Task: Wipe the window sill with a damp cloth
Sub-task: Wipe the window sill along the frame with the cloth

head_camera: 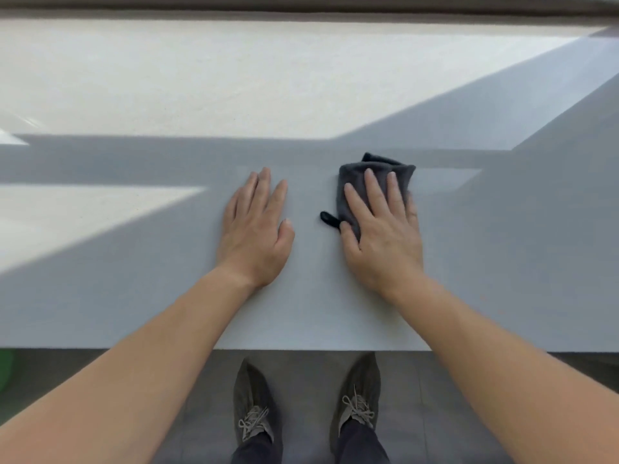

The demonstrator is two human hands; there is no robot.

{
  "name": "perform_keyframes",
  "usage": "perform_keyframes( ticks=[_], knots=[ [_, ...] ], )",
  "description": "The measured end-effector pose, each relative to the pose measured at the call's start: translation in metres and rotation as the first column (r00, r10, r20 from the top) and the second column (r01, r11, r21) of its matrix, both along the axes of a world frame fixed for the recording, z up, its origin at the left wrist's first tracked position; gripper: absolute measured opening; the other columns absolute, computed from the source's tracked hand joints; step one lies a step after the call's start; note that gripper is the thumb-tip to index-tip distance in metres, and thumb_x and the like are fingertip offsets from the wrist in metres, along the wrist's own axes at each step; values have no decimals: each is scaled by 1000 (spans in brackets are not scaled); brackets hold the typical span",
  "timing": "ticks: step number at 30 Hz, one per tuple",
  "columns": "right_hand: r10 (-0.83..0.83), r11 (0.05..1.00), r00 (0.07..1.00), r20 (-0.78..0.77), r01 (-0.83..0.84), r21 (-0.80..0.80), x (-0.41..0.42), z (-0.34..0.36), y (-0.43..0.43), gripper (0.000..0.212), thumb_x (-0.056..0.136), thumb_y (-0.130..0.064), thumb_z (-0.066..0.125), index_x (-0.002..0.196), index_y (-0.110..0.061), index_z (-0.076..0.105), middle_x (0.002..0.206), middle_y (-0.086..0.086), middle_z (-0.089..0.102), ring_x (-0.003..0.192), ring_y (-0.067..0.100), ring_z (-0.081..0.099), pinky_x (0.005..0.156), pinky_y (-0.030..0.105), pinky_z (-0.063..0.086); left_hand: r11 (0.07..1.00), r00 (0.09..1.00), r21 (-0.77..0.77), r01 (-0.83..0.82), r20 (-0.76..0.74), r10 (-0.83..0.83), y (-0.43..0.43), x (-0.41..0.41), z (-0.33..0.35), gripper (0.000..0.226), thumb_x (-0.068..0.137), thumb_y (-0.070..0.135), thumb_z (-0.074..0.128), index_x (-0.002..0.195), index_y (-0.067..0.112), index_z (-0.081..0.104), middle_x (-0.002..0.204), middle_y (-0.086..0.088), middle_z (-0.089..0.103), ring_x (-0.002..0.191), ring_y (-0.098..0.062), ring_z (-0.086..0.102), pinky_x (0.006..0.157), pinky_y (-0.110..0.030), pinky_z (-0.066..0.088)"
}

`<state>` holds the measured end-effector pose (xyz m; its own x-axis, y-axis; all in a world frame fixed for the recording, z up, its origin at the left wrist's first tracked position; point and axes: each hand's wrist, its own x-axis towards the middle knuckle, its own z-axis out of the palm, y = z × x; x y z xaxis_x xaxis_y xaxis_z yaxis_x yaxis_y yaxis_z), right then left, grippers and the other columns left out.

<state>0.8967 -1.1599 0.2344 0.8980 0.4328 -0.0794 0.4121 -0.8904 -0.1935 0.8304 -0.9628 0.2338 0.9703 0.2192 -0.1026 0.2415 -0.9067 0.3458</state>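
Note:
A wide white window sill (pixel 134 306) fills most of the view, partly in sunlight and partly in shade. A folded dark grey cloth (pixel 375 169) lies on its shaded middle, with a small black loop sticking out on its left side. My right hand (pixel 382 229) lies flat on top of the cloth, palm down, fingers spread, pressing it onto the sill. My left hand (pixel 256 229) rests flat on the bare sill to the left of the cloth, holding nothing, a short gap away from it.
A dark window frame (pixel 301 3) runs along the far edge of the sill. Below the sill's near edge I see grey floor tiles and my two shoes (pixel 254 406). A green object (pixel 5 370) shows at the lower left edge.

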Motion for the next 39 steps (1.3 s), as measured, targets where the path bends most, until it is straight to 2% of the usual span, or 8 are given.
perform_keyframes(
  ticks=[4,11,15,18,24,30,36,39],
  knots=[
    [354,935,935,-17,-354,10,1,0,-10,61,95,-48,37,152,-28,41,165,2,27,154,29,14,123,53,12,999,1000,41,4,-11,-3,0,1,1,69,89,40,24,156,22,23,167,-2,5,153,-15,-2,117,-27,-11],
    [-134,991,989,-70,132,-26,104,3,-5,64,98,-51,28,159,-32,19,169,-1,3,155,27,-9,124,49,-5,998,998,42,-54,-16,55,-6,7,3,73,81,42,27,150,20,36,164,-6,20,151,-19,11,121,-39,2],
    [274,962,962,-5,-274,15,65,-4,28,62,95,-49,33,154,-30,34,167,0,19,155,29,6,124,50,3,992,992,59,-113,61,109,-10,17,5,61,80,36,34,133,13,53,151,-13,42,143,-28,32,120,-50,12],
    [370,929,928,-41,-369,21,93,-3,19,62,95,-50,32,154,-33,34,167,-4,18,155,24,5,125,47,2,993,990,26,-112,94,109,-5,37,6,59,85,34,34,136,11,52,155,-12,38,147,-25,27,121,-47,9],
    [-169,986,985,-35,168,-12,179,0,31,62,99,-48,29,158,-32,23,169,-2,7,155,26,-4,124,49,-2,995,993,-65,-71,89,76,19,100,7,64,89,31,31,151,11,33,166,-9,13,153,-21,1,120,-30,-11],
    [313,949,950,-24,-312,36,162,1,52,61,97,-48,32,156,-32,32,167,-4,17,155,25,5,125,47,2,998,999,-46,-34,13,35,36,143,-2,66,93,39,30,156,19,20,167,-9,3,153,-23,-8,122,-42,-12],
    [-205,979,978,-46,205,-5,248,0,51,59,99,-46,32,156,-35,27,169,-3,10,155,25,1,125,48,0,994,998,109,-5,-59,11,35,145,-11,69,92,57,21,156,32,9,167,-7,-9,151,-27,-19,120,-52,-11],
    [-157,987,987,-19,157,34,240,-2,96,60,98,-46,33,156,-33,27,169,-2,10,155,28,0,124,49,0,991,1000,137,-6,-29,10,35,146,-11,72,91,58,21,156,30,11,167,-10,-5,152,-30,-15,121,-53,-8]
  ],
)
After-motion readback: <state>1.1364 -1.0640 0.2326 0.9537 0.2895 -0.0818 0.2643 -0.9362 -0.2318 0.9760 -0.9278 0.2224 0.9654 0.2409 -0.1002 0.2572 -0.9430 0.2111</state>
